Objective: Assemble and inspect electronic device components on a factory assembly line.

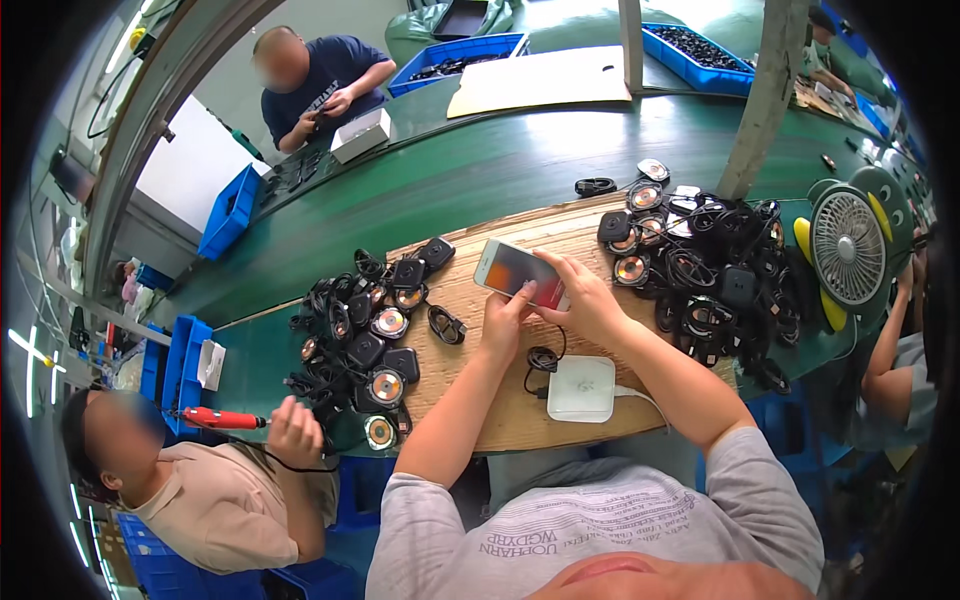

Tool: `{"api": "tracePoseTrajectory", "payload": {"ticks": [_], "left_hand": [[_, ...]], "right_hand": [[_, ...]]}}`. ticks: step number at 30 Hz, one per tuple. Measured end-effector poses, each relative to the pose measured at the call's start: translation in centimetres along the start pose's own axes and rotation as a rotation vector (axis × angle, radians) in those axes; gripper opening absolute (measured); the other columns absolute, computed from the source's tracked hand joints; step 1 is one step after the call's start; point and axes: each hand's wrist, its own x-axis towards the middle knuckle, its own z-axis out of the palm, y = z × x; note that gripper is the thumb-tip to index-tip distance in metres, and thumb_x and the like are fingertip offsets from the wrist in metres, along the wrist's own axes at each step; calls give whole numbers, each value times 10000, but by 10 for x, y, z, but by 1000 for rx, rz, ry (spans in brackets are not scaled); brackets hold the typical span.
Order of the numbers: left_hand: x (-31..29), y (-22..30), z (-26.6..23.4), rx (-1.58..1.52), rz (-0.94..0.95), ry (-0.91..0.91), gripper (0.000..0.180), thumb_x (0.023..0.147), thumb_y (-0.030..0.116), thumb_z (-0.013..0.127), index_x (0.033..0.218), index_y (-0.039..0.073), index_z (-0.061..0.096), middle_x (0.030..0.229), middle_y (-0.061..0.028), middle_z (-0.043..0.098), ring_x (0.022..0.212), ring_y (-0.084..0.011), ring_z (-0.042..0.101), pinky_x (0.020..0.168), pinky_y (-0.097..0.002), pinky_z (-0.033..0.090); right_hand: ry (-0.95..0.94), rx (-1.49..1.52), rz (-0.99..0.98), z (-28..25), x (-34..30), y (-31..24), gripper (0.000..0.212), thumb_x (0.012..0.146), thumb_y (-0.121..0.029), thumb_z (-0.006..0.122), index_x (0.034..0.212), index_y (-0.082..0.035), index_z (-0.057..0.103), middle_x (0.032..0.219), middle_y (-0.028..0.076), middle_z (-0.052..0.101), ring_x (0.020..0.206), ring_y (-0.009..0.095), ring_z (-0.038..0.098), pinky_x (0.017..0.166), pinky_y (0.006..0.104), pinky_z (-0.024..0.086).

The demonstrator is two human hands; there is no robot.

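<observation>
A white-framed smartphone (pixel 508 268) is held tilted above the cardboard sheet, its screen lit orange and red. My left hand (pixel 507 318) grips its lower edge, the thumb on the screen. At its right end my right hand (pixel 583 298) is closed on the phone too, with some fingers hidden behind it. Below the hands a white square box (pixel 581 389) with rounded corners lies on the cardboard. A black cable (pixel 543 358) lies coiled at its upper left, and a white cable (pixel 634 391) leaves its right side.
Piles of round black devices with coiled cables lie left (pixel 365 335) and right (pixel 705 260) on the cardboard (pixel 480 385). A fan (pixel 847 245) stands at the right. A person at left holds a red electric screwdriver (pixel 225 418). Another sits across the green table (pixel 440 165).
</observation>
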Motion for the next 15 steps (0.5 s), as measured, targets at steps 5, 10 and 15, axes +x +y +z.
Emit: {"api": "tracePoseTrajectory", "payload": {"ticks": [5, 10, 15], "left_hand": [[-1, -1, 3, 69, -20, 21, 270, 927, 112, 620, 1153, -36, 605, 1062, -126, 671, 896, -177, 659, 770, -243, 525], [-1, 3, 9, 52, 34, 13, 261, 921, 110, 624, 1140, -33, 619, 1045, -119, 678, 891, -160, 654, 763, -227, 514], [2, -4, -2, 120, 48, 17, 252, 918, 120, 633, 1122, -29, 629, 1022, -110, 684, 885, -153, 653, 747, -221, 516]], "right_hand": [[71, 5, -83, 4, -2, 12, 858, 647, -110, 822, 1411, -132, 433, 1227, 169, 603, 979, 322, 649, 817, 380, 532], [-1, -36, -13, -6, 1, 2, 845, 652, -117, 824, 1403, -133, 438, 1210, 163, 620, 989, 310, 653, 801, 374, 539], [-12, -34, 9, -2, -1, 6, 838, 655, -120, 820, 1402, -137, 439, 1206, 158, 622, 991, 309, 653, 795, 374, 539]]}}
